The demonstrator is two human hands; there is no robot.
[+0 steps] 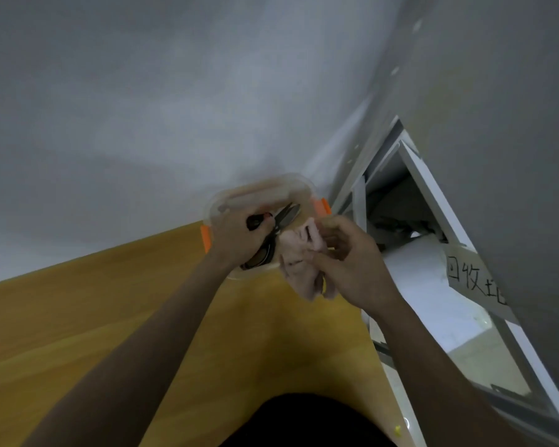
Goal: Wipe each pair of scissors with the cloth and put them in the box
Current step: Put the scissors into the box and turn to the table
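Note:
A pair of scissors (283, 221) with black handles and short metal blades is gripped by my left hand (236, 240), fingers through the handle loops, blades pointing up and right over the box. The clear plastic box (259, 191) with orange clips stands at the far edge of the wooden table, against the wall. My right hand (349, 262) holds a crumpled pale pink cloth (299, 262) right beside the scissors, just below the blades. Part of the box and the lower scissor handle are hidden behind my left hand.
The wooden table (110, 317) ends on the right near my right forearm. Beyond that edge stands a white metal frame (430, 195) with a paper label (475, 279) of handwritten characters. Grey walls close off the back and right.

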